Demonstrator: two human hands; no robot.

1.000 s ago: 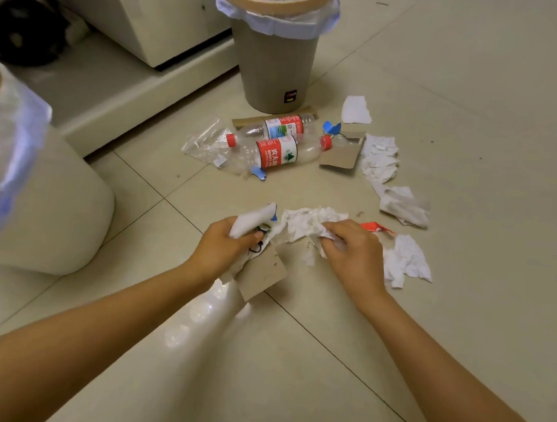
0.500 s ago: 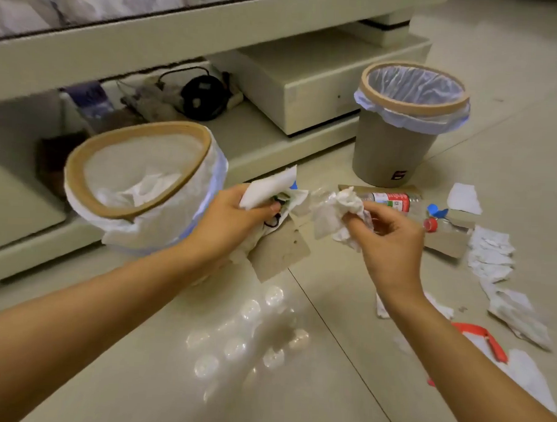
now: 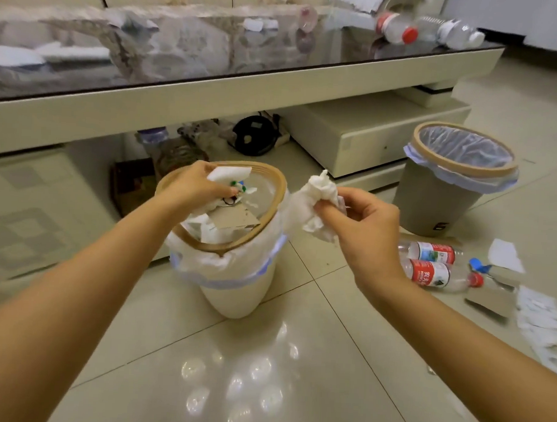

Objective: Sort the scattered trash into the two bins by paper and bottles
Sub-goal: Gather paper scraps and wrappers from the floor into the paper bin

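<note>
The left hand (image 3: 192,183) grips paper scraps and cardboard (image 3: 235,220) over the white bin (image 3: 235,292); the right hand (image 3: 358,219) pinches a crumpled tissue (image 3: 319,196) just outside the rim. Let go there and it likely falls to the floor. Two bottles (image 3: 434,265) lie near the grey bin (image 3: 431,198).

Glossy floor tiles (image 3: 295,387); crumpled paper tissue (image 3: 319,200); plastic bottles (image 3: 434,275).

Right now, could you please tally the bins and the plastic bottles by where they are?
Bins on the floor: 2 (white bin, grey bin)
Bottles on the floor: 2
Bottles on the table: 2
Total: 6
</note>
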